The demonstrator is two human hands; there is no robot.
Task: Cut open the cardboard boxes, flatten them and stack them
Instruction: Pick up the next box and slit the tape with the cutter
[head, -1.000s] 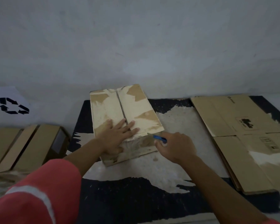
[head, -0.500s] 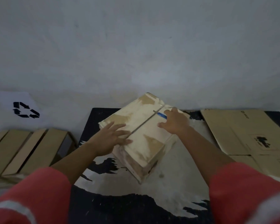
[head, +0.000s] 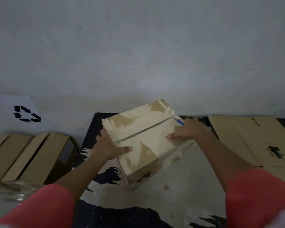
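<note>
A worn, pale cardboard box (head: 143,137) with a closed centre seam stands turned at an angle on the dark work surface (head: 95,125). My left hand (head: 109,146) grips its near left edge, thumb on top and fingers over the side. My right hand (head: 187,130) rests on the box's right top edge with the thumb flat on the lid, while its fingers hold a blue-handled cutter (head: 179,122) whose tip points at the far end of the seam. Flattened cardboard sheets (head: 253,140) lie stacked to the right.
Several closed brown boxes (head: 31,157) sit at the left beside a white sheet with a recycling symbol (head: 26,113). A grey wall stands right behind the surface. Clear plastic wrap (head: 15,191) lies at the lower left.
The box has been turned counterclockwise to an angle. My left hand went from lying flat on the lid to gripping the left edge; my right hand with the cutter moved to the right edge.
</note>
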